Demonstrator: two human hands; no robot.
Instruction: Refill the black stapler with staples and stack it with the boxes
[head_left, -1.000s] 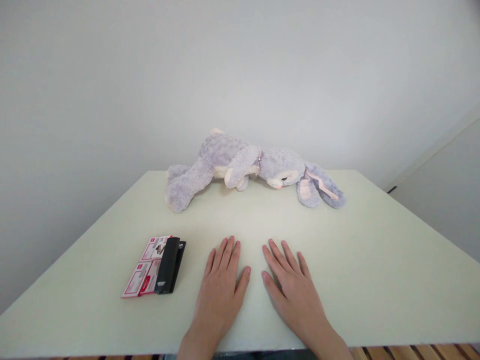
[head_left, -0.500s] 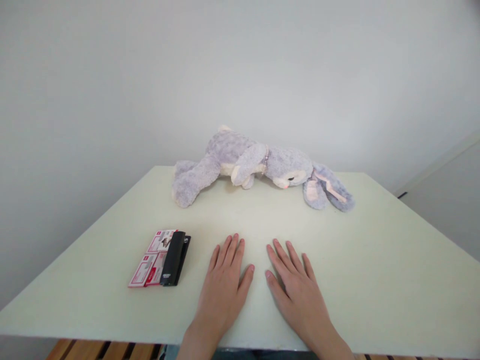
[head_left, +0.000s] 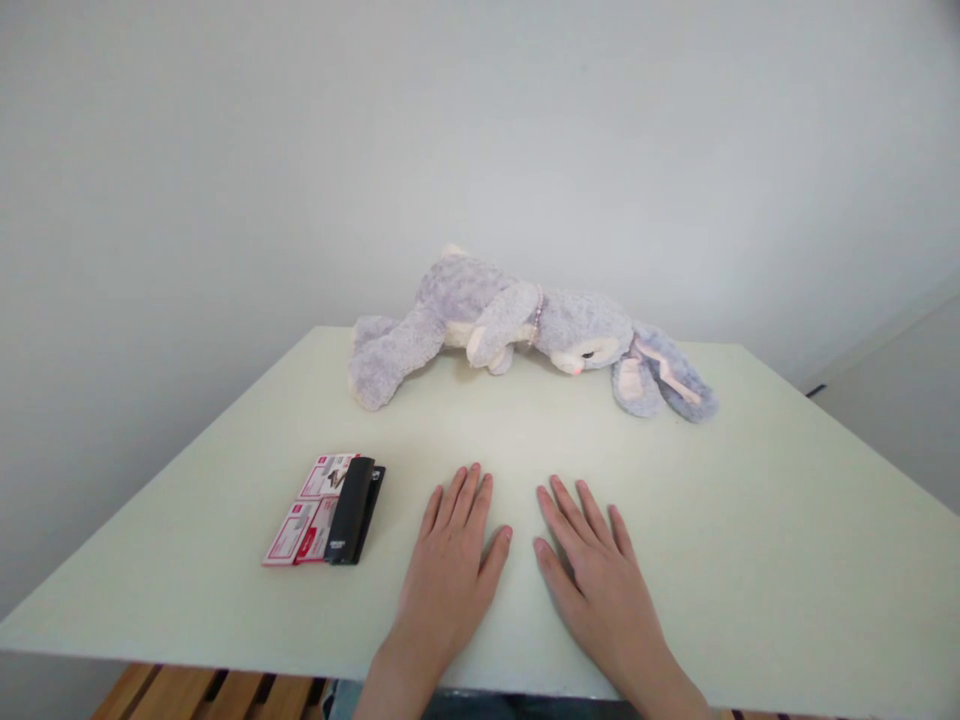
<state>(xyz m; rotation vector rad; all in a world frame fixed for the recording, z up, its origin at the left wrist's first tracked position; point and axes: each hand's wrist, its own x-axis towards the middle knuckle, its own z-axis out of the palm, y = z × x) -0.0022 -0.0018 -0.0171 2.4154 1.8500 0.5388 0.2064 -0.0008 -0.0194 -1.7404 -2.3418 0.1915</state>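
Observation:
My left hand [head_left: 448, 565] lies palm down on the pale table [head_left: 750, 520], its fingers stretched out and its thumb apart. Beside it, my right hand [head_left: 600, 575] rests flat in the same way, with a gap between the two thumbs. Neither holds anything. To the left of my left hand, a black stapler [head_left: 351, 512] lies on the table against several small red and white boxes [head_left: 295, 530]. One box carries a picture of a stapler. The stapler partly covers the boxes, and no hand touches them.
A lavender plush rabbit [head_left: 480, 305] lies on its side along the table's far edge, ears to the right. Behind it rises a plain wall [head_left: 480, 130]. Wooden slats [head_left: 202, 692] show below the table's front edge at the left.
The whole view has shifted slightly, the table and plush rabbit appearing a little further right. Both hands stay flat in place, and the stapler and boxes keep their arrangement.

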